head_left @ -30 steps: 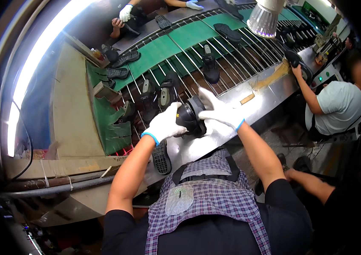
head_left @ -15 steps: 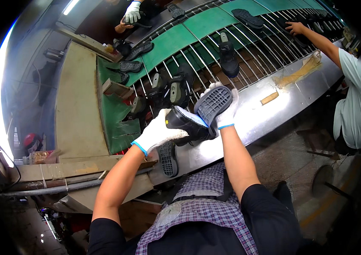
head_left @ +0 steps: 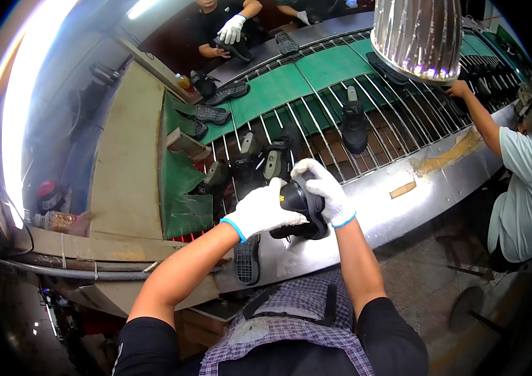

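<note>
In front of me, over the metal ledge, my left hand (head_left: pixel 261 212) in a white glove is closed round a black shoe upper (head_left: pixel 292 196) with a small yellow mark. My gloved right hand (head_left: pixel 327 191) grips the dark rubber sole (head_left: pixel 316 205) at the shoe's other side. The sole now lies against the upper, its tread turned away from view; whether the edges line up I cannot tell. Another black shoe part (head_left: pixel 300 230) shows just below my hands. Left of it, a loose grey sole (head_left: pixel 248 262) lies tread up on the ledge.
Beyond the ledge runs a rod conveyor (head_left: pixel 391 141) with green sheets, carrying several shoes and soles. A ribbed metal lamp housing (head_left: pixel 416 41) hangs at upper right. A co-worker's arm (head_left: pixel 482 122) reaches over the conveyor at right; another person's gloved hand (head_left: pixel 232 29) works across it.
My right hand has brought the sole against the upper, and its tread has turned out of sight. The view has shifted, bringing in the ribbed housing.
</note>
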The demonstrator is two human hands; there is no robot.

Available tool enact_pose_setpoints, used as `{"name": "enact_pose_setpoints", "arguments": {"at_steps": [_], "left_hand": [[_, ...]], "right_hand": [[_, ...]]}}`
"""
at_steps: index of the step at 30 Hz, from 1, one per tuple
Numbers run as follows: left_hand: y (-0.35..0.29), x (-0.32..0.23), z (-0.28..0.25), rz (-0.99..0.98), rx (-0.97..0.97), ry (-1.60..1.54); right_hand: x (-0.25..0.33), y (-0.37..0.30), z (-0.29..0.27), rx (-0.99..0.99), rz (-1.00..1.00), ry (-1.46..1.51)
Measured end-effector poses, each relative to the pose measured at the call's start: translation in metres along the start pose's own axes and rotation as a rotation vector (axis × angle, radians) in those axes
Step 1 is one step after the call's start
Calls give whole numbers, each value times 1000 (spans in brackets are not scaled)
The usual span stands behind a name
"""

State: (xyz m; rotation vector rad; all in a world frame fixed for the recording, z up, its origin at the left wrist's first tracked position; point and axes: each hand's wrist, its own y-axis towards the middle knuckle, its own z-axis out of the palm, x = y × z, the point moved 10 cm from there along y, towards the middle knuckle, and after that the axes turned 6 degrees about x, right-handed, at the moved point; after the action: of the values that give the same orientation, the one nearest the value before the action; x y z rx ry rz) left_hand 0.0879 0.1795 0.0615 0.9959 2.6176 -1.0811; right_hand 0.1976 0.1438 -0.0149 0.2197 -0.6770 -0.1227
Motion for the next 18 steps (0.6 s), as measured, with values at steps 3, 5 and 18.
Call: {"name": "enact_pose_setpoints", "arguments": {"at_steps": [3,5,18], "left_hand": [[3,1,2,7,-9,-1],[3,-2,2,-14,9,23],[7,-12,-2,-5,-66,79]], "right_hand": [[6,-1,-4,37,-127,91],[4,-4,-12,3,-179,127],[7,-12,-37,-88,-278,346]]}}
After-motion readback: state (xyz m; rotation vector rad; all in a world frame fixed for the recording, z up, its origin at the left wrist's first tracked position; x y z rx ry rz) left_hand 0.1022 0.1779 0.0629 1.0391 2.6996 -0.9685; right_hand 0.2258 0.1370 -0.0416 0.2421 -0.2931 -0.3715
